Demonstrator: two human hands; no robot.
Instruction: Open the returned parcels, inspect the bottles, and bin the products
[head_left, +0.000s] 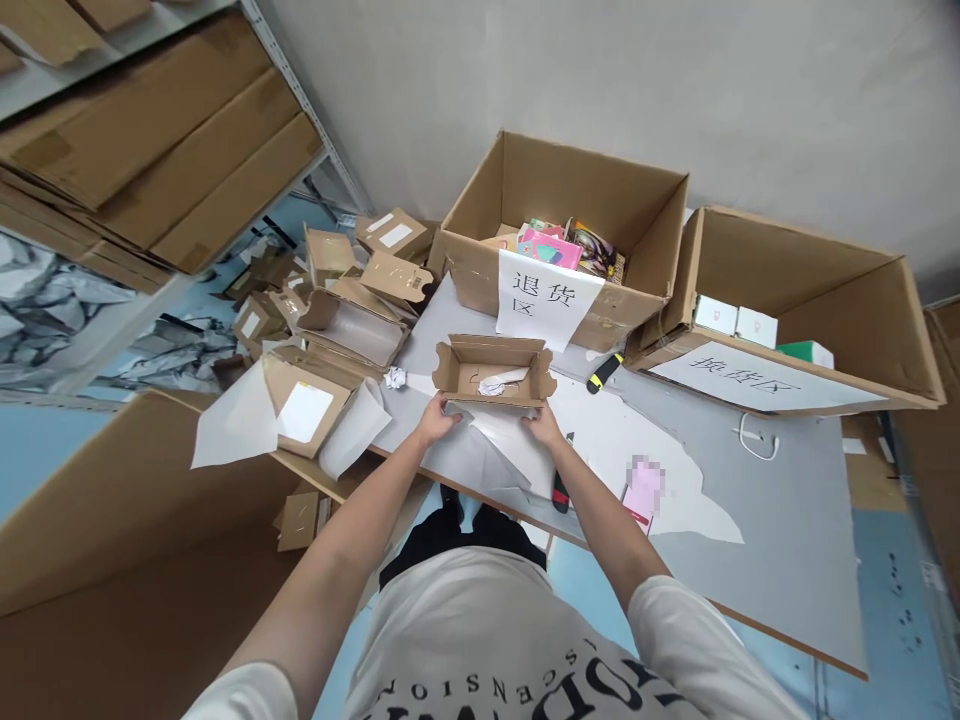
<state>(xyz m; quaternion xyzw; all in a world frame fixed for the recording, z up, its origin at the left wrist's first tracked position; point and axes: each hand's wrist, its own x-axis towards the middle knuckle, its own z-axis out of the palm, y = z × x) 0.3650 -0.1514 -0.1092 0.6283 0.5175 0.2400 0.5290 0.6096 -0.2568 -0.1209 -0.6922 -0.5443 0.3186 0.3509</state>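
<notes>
1. Grey table (795, 510) stands against a pale wall (405, 90); blue floor (600, 605) below, shelf (184, 285) with flat cartons at far left.
2. Along the table's back: two large open cartons, the left one (469, 275) holding colourful packs, the right one (885, 320) white and green ones.
3. Small opened boxes heap at the table's left end. White sheets spread over its middle; yellow-black cutter (604, 373) lies before the cartons, red-black cutter (560, 494) near the front edge.
4. Box (480, 352): open-topped, crumpled paper (504, 382) inside, over the table's front middle; resting or lifted, cannot tell.
5. Left hand (436, 421): partly curled, gripping the box's near left corner, thumb pointing inward.
6. Right hand (543, 425): mirrors this at the near right corner; both forearms reach forward, converging.
</notes>
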